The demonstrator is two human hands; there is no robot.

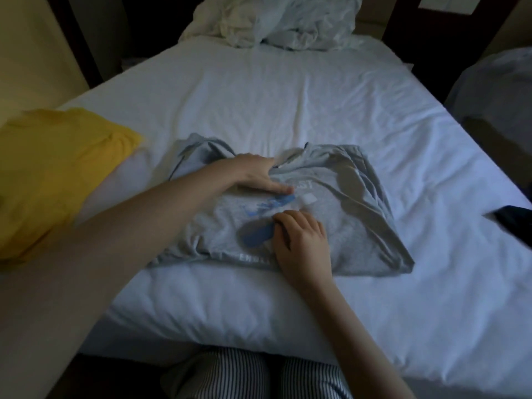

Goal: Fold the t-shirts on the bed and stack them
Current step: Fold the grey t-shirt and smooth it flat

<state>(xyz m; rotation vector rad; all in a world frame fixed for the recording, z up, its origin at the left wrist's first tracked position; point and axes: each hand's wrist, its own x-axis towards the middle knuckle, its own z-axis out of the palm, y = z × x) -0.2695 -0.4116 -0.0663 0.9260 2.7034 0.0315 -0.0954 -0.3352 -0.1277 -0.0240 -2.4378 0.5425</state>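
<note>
A grey t-shirt (339,220) lies partly folded on the bed (288,90), close to its near edge. The left hand (256,175) sits at the shirt's 11 o'clock, its fingers curled into a bunched fold by the collar. The right hand (302,243), at 6 o'clock, pinches cloth beside the blue print with bent fingers. A yellow t-shirt (57,174) lies at 9 o'clock, apart from the grey one.
</note>
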